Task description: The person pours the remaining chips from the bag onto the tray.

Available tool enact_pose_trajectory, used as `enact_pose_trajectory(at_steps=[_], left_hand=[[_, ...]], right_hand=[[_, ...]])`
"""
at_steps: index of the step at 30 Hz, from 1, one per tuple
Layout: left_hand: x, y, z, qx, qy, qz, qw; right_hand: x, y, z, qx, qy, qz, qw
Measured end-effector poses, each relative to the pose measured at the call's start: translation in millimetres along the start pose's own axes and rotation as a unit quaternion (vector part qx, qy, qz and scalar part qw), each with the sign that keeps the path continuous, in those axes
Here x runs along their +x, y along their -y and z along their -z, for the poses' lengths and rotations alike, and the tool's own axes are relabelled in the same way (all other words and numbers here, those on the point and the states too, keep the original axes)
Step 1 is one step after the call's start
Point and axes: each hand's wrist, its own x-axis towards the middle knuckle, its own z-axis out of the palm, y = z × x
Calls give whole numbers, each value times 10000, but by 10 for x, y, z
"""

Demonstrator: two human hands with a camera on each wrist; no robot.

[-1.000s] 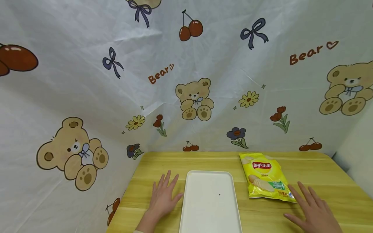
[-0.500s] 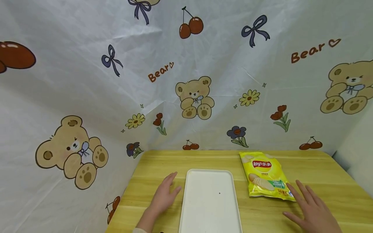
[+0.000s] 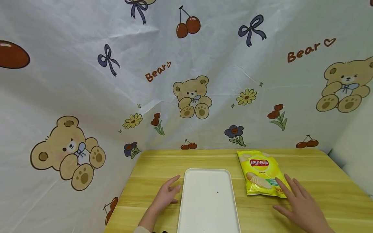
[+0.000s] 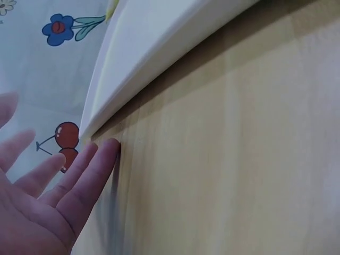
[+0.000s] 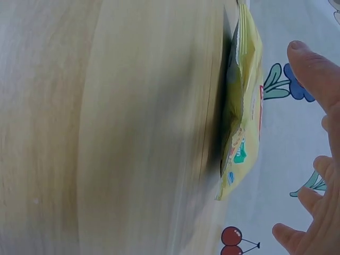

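Note:
A white rectangular tray (image 3: 207,200) lies on the wooden table, with one small dark speck on it. Just left of the tray, my left hand (image 3: 166,195) is turned on its side, palm toward the tray and fingers extended. In the left wrist view its fingers (image 4: 87,186) come close to the tray's corner (image 4: 101,114) and hold nothing. A yellow bag of Lay's potato chips (image 3: 257,173) lies right of the tray. My right hand (image 3: 303,204) hovers at the bag's lower right corner, fingers spread and empty. From the right wrist, the chip bag (image 5: 244,111) appears apart from the fingers.
The wooden table (image 3: 329,181) runs back to a white cloth (image 3: 221,64) printed with bears, bows, cherries and flowers. The same cloth closes off the left side. A pale wall (image 3: 358,155) stands at the right.
My left hand has turned from palm down with spread fingers onto its side. My right hand has shifted left, over the chip bag's lower corner. Tray and bag stay put.

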Motion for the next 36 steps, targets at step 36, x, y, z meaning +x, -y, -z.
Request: enact_pose_trajectory(at_steps=[36], left_hand=[[101,278,-135,511,-13,-280,9983]], right_hand=[[392,327,-215,191,489,-18,9986]])
